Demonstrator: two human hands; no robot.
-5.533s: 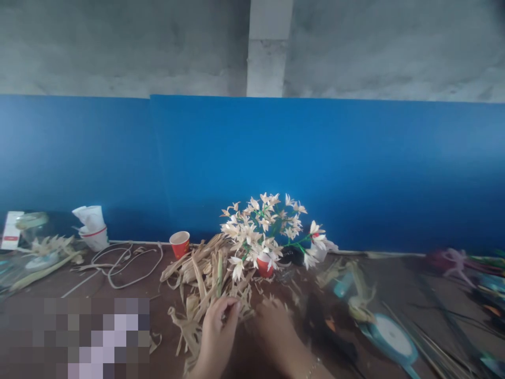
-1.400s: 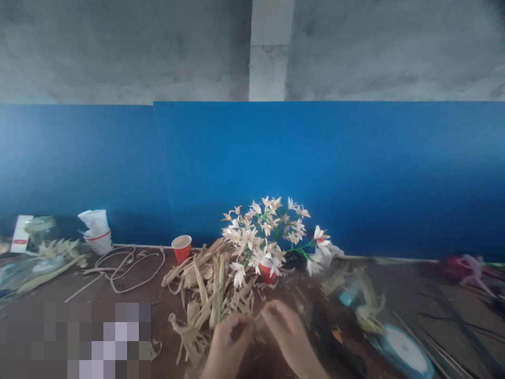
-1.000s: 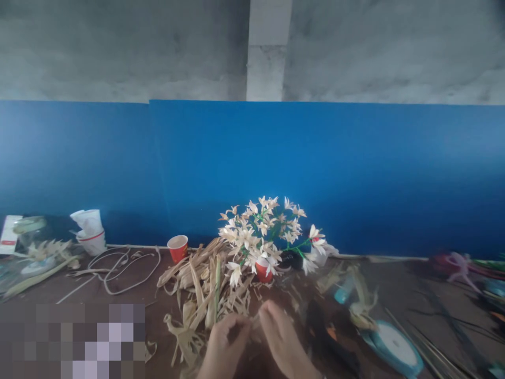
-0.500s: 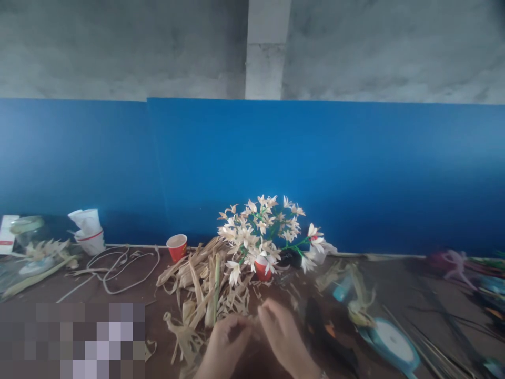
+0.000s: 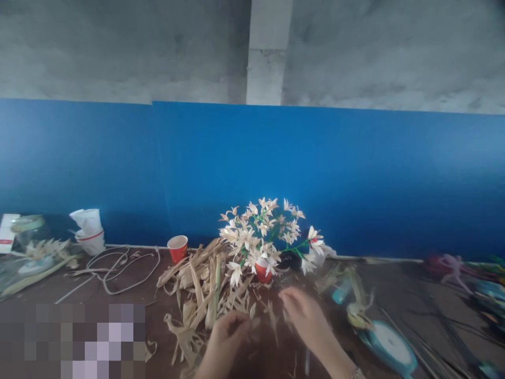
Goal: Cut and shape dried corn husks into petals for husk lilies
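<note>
My left hand (image 5: pixel 230 337) is at the lower middle, its thumb and fingers curled into a pinch. What it holds, if anything, is too small to make out; a pale sliver shows by its fingertips. To its right is my right hand (image 5: pixel 303 313), slightly blurred, fingers bunched and pointing up and left. Whatever lies between them is hidden. Just beyond both hands, a red paper cup (image 5: pixel 262 272) bears a bunch of cream husk flowers (image 5: pixel 246 238) on green stems. A heap of dry corn husks (image 5: pixel 203 276) lies beside my left hand.
Another red paper cup (image 5: pixel 178 249) stands behind the husks. Farther left are a looped white cable (image 5: pixel 118 287), a white cup with tissue (image 5: pixel 90 239) and a glass jar (image 5: pixel 31 229). On the right lies a ribbon spool (image 5: pixel 394 345). A blue panel (image 5: pixel 295 163) borders the table's back.
My right hand has moved right and slightly away, parting from my left hand. Dark shape beneath it no longer shows; table scraps do. My left hand has hardly moved.
</note>
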